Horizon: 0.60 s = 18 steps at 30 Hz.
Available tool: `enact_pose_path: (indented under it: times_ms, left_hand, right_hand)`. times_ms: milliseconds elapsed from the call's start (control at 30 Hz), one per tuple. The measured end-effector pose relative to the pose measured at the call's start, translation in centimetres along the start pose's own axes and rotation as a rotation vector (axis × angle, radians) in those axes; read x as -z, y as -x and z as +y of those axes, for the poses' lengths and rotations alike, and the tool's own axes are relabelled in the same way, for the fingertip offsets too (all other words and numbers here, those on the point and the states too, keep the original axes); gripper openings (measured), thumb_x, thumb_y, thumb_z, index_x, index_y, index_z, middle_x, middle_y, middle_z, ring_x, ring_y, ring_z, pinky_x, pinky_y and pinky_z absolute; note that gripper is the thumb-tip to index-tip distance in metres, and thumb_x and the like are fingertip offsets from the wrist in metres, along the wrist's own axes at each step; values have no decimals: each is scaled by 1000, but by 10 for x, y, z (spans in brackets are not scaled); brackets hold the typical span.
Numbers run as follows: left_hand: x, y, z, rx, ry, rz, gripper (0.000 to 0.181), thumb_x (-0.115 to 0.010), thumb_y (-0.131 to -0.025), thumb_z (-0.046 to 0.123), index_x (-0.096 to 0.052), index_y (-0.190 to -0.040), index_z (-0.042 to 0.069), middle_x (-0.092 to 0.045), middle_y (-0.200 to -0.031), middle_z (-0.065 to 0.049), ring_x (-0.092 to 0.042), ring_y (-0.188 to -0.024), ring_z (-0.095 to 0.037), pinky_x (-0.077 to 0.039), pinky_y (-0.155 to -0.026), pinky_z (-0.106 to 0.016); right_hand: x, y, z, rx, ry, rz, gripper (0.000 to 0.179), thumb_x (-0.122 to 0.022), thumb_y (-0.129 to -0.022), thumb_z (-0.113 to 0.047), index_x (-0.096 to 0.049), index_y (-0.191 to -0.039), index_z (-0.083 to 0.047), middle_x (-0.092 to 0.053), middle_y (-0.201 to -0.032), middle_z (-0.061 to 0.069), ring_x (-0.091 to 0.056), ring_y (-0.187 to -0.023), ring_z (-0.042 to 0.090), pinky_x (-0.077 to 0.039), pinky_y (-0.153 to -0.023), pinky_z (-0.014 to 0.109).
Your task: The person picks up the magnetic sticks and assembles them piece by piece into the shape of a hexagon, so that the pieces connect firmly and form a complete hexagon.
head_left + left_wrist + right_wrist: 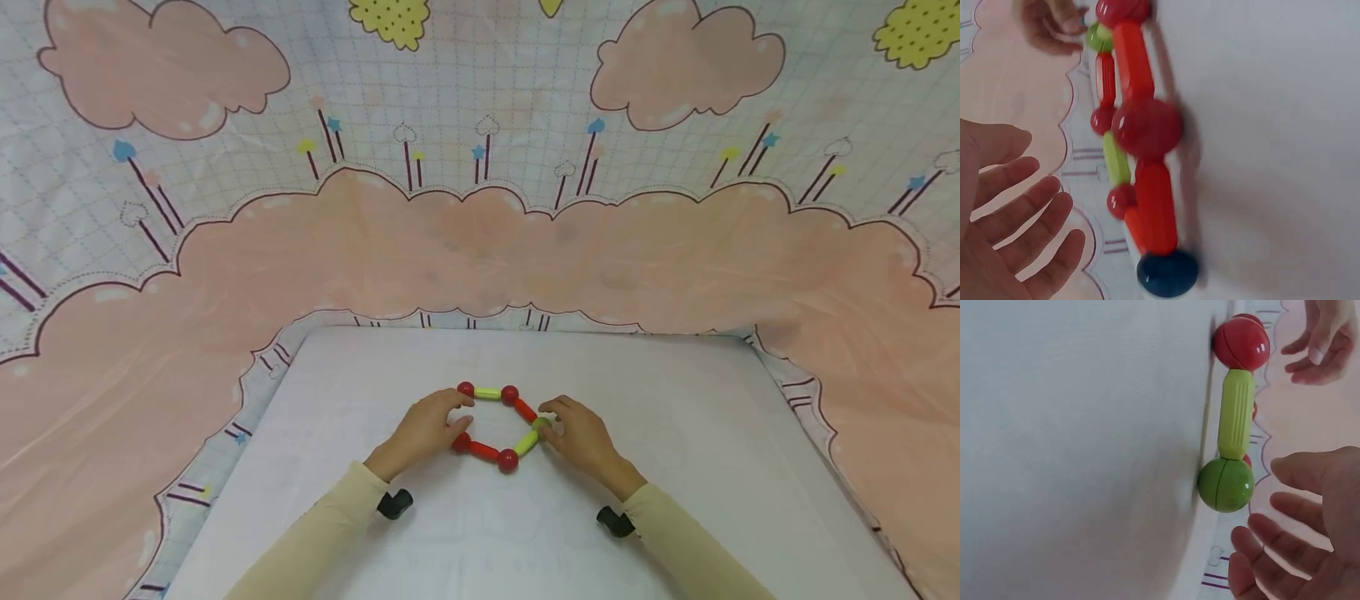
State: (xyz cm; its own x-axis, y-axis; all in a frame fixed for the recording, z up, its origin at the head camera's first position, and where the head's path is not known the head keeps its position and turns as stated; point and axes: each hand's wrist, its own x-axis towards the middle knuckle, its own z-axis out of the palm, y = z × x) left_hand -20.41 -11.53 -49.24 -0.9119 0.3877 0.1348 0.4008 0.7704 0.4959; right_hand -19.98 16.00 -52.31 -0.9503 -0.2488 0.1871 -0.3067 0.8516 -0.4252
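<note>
A closed ring of toy balls and short rods lies flat on the white table (697, 433), between the two hands. Red balls (507, 461) and a green ball (1226, 485) join red rods (1155, 206) and yellow-green rods (1235, 414). The dark blue ball (1167, 273) shows only in the left wrist view; in the head view the left hand hides that corner. At the ring's left side is my left hand (427, 425), fingers spread and loosely bent, holding nothing. My right hand (585, 437) hovers beside the green ball, its relaxed fingers apart from it.
A patterned cloth (480, 250) with clouds hangs behind the table and drapes along both sides. Dark wrist cameras (395, 504) stick out below the sleeves (322, 525). White tabletop surrounds the ring.
</note>
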Motion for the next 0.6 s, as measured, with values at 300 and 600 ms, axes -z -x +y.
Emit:
enact_pose_path:
  times_ms: [300, 600]
  left_hand:
    - [17, -19, -39, 153, 21, 3, 32, -68, -92, 24, -67, -121, 11, -69, -116, -10, -63, -105, -28, -53, -85, -44]
    - [7, -29, -66, 241, 100, -106, 30, -70, -90, 24, -69, -116, 9, -69, -102, -5, -60, -89, -17, -51, -73, -31]
  right_hand:
    - [-3, -1, 1, -110, -43, -63, 35, -75, -86, -27, -68, -117, -12, -70, -105, 5, -58, -76, 13, -47, -67, 29]
    - [-10, -4, 4, -172, -205, -78, 31, -74, -88, -26, -68, -114, -11, -70, -104, 5, -59, -80, 14, -48, -72, 29]
